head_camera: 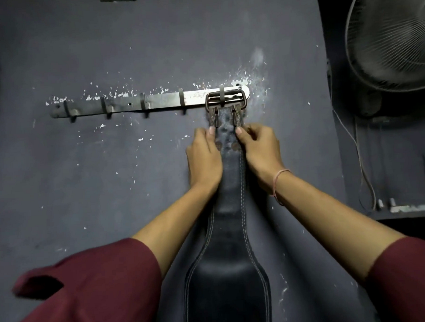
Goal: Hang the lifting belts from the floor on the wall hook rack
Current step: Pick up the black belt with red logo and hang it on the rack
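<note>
A black leather lifting belt with white stitching hangs down the grey wall. Its metal buckle is looped over the rightmost hook of the wall hook rack, a metal bar with several hooks. My left hand grips the belt's narrow top on its left edge, just below the buckle. My right hand grips the right edge at the same height. Both thumbs press on the belt's face. The other hooks on the rack are bare. The belt's lower end runs out of view at the bottom.
A wall fan is mounted at the upper right, with a cable hanging below it. A small ledge sticks out at the right. The wall paint is chipped around the rack. My maroon sleeves fill the lower corners.
</note>
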`<state>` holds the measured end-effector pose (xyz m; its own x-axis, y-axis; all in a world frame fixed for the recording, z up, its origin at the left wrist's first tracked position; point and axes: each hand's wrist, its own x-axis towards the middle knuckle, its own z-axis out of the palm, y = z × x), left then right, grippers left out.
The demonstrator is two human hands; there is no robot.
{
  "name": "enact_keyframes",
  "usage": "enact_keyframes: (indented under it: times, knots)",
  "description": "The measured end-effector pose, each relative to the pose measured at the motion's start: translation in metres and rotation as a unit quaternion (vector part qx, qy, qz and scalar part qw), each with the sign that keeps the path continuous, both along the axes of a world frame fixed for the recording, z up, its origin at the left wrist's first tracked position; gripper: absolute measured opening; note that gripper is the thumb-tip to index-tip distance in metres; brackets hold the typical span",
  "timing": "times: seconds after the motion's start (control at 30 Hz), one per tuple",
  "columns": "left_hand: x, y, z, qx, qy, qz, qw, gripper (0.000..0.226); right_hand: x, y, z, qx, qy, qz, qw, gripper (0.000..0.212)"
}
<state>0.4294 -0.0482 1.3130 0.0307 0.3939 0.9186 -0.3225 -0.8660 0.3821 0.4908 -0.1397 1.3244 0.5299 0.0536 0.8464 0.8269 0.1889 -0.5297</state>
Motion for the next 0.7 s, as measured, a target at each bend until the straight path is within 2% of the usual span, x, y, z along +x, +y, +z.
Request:
enact_keyframes:
  times: [0.17, 0.27, 0.37, 0.43, 0.53, 0.7]
  knots:
    - [-0.021, 0.003, -0.045, -0.014, 0.067, -0.002, 0.998, 0.029, -0.023, -0.007, -0.04, -0.024, 0.036, -0.053, 0.998, 0.017]
    - [-0.046, 0.006, -0.088, -0.035, 0.101, -0.01, 0.994, 0.021, -0.045, -0.014, -0.086, -0.055, 0.033, -0.118, 0.991, 0.038]
    - [-0.079, 0.009, -0.137, -0.063, 0.143, -0.039, 0.987, 0.017, -0.078, -0.021, -0.139, -0.061, 0.018, -0.176, 0.982, 0.032]
    - [-0.106, 0.009, -0.168, -0.073, 0.152, -0.061, 0.984, 0.019, -0.104, -0.024, -0.172, -0.072, 0.02, -0.151, 0.986, 0.023]
    - [-0.151, 0.006, -0.212, -0.103, 0.17, -0.085, 0.976, 0.025, -0.147, -0.026, -0.219, -0.107, 0.084, -0.082, 0.987, 0.016]
    - [-0.223, -0.004, -0.299, -0.185, 0.211, -0.11, 0.953, 0.027, -0.218, -0.031, -0.3, -0.179, 0.187, -0.004, 0.966, 0.017]
